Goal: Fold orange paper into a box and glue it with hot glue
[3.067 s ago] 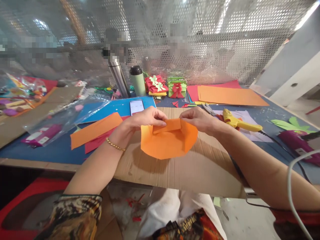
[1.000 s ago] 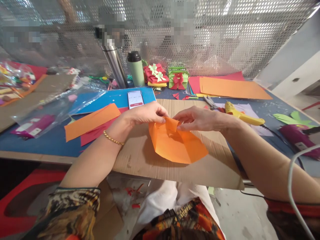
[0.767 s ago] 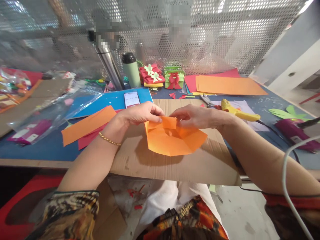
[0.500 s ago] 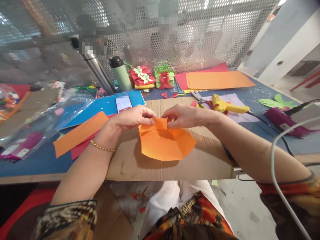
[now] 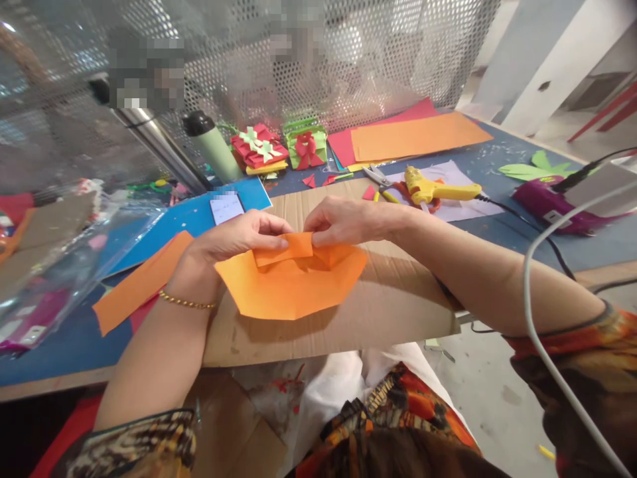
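Between my hands is a sheet of orange paper (image 5: 293, 289) with creases and a folded-over flap along its far edge. My left hand (image 5: 249, 236) pinches the left end of that flap, thumb on top. At the flap's right end, my right hand (image 5: 338, 222) grips the paper with curled fingers; its fingertips are partly hidden. The near part of the paper spreads out toward me over a brown cardboard sheet (image 5: 388, 312).
Right of my hands lie scissors (image 5: 381, 178) and a yellow glue gun (image 5: 442, 191). A phone (image 5: 226, 206) rests on a blue sheet to the left. Behind stand a green bottle (image 5: 213, 149) and small red and green paper boxes (image 5: 306, 146). A white cable (image 5: 530, 299) crosses my right arm.
The left side of the orange paper has opened out wider to the left. Both hands still hold the flap. The whole view has shifted, with things appearing further left.
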Demonstrator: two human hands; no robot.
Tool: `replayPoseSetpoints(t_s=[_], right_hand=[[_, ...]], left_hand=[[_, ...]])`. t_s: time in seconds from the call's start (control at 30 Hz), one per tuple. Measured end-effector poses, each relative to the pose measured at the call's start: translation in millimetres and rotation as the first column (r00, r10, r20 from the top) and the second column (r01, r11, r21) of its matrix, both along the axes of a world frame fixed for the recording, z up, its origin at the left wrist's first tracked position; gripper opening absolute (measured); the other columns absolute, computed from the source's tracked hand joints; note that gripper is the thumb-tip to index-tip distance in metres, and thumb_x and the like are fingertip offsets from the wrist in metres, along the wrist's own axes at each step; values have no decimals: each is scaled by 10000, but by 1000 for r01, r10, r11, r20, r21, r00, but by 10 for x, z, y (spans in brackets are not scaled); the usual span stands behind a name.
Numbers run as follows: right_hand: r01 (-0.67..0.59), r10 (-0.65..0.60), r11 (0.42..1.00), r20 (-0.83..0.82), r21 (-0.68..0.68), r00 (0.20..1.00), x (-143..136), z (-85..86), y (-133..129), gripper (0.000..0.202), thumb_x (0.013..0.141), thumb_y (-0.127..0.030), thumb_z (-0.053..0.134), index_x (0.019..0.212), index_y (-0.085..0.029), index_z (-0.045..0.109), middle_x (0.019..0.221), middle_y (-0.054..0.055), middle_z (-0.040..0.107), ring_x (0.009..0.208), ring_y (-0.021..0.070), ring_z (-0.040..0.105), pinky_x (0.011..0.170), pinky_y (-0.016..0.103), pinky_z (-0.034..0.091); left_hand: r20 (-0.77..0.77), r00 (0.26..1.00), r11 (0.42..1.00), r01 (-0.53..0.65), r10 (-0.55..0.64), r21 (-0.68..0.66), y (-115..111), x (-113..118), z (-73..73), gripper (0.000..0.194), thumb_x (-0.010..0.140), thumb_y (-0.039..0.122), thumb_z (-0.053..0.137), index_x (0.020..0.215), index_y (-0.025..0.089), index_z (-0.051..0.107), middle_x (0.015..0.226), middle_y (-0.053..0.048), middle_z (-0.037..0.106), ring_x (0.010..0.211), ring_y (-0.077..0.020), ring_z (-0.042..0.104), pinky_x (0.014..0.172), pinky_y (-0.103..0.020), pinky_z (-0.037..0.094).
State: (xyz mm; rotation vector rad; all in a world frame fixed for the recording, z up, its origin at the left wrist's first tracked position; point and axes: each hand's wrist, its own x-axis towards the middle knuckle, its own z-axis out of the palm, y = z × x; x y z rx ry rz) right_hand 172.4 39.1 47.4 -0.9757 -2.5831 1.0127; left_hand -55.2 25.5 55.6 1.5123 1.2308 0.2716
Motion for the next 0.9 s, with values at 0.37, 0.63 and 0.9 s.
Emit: replayPoseSetpoints(t_s=[0.37,0.63,0.9], right_hand=[[19,-30,989,-72,-144,997,-30,-2,-45,278,831,-167,588,555,-161,553,537,-56,449,516,61,394,469,213,302],[-101,93,973,-49,-205,994,42,-39,41,78,751,-172,628,724,-172,702,650,-32,606,615,100,541,536,211,386],[-94,96,979,2,-183,995,44,-13,35,86,737,-209,622,691,-176,686,639,-24,596,613,115,513,544,245,363]], left_hand=[[10,999,996,-46,47,-81,-26,-3,-8,326,683,368,887,909,171,758,873,-40,753,735,-170,720,668,-236,569],[24,1000,997,-4,6,-80,-30,2,15,339,674,380,897,884,156,755,804,-37,730,687,-150,694,629,-216,555],[-6,998,998,58,-58,-38,-85,56,-2,216,756,324,806,876,154,749,749,-27,695,653,-148,660,618,-243,518]])
